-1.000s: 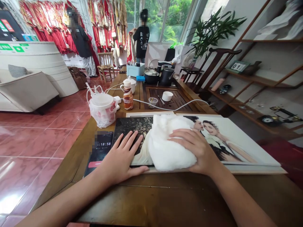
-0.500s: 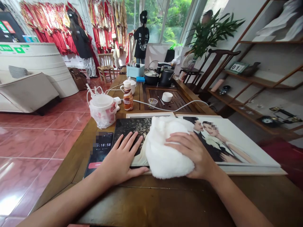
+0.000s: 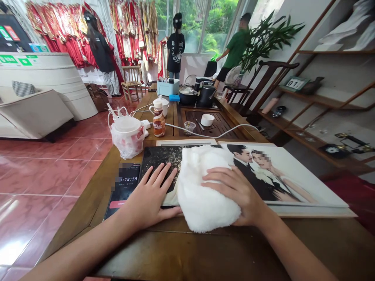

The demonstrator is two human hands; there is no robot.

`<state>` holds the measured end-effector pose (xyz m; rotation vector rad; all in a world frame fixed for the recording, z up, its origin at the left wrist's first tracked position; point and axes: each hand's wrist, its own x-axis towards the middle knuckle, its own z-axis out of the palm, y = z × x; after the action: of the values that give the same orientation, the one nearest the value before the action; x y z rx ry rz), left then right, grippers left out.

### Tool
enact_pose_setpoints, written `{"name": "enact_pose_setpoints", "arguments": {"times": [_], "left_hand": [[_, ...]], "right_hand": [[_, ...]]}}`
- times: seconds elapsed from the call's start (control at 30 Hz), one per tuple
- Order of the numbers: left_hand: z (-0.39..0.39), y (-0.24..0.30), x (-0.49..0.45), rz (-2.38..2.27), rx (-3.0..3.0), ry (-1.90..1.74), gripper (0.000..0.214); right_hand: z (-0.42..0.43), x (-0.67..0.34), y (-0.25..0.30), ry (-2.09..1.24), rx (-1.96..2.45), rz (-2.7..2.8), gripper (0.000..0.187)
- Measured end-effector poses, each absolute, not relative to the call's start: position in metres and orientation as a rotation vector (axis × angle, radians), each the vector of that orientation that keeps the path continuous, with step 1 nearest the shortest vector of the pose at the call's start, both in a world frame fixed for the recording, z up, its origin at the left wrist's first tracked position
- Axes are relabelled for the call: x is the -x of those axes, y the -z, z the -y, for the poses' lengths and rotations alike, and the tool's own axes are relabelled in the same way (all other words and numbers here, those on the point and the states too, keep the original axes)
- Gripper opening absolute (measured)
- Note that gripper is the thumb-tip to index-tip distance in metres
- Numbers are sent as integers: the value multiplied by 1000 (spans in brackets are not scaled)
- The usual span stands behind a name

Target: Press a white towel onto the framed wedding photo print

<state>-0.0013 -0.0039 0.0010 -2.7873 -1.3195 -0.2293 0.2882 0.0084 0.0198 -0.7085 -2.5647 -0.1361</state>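
Observation:
A fluffy white cloth (image 3: 208, 195) lies bunched over the middle of an open photo album (image 3: 295, 171). My right hand (image 3: 237, 191) grips the cloth from its right side, fingers curved over the top, thumb hidden. With fingers spread, my left hand (image 3: 155, 191) lies flat on the album's dark left page (image 3: 164, 156), its thumb along the lower edge beside the cloth. The right page shows a couple in a printed photo. A phone (image 3: 124, 185) with a running timer sits left of the album, partly behind my left forearm.
Beyond the album stand a bagged tub (image 3: 127, 134), a drink bottle (image 3: 159, 120), a white bowl (image 3: 207, 120) on a tea tray, and a black pot (image 3: 206, 95). A cable (image 3: 187, 132) crosses the table (image 3: 164, 253). Several people are in the background; shelves (image 3: 325, 101) rise on the right.
My right hand and the cloth have shifted slightly left and toward me across the album. My left hand stays put. A person in green has come into view near the window.

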Motion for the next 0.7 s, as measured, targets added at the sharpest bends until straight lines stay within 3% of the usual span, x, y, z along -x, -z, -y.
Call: {"name": "enact_pose_setpoints", "arguments": {"times": [0.7], "left_hand": [[4,-1,1,1326,2791,215,92]], "right_hand": [[-6,-288,-20,172,712,2533,47]]}}
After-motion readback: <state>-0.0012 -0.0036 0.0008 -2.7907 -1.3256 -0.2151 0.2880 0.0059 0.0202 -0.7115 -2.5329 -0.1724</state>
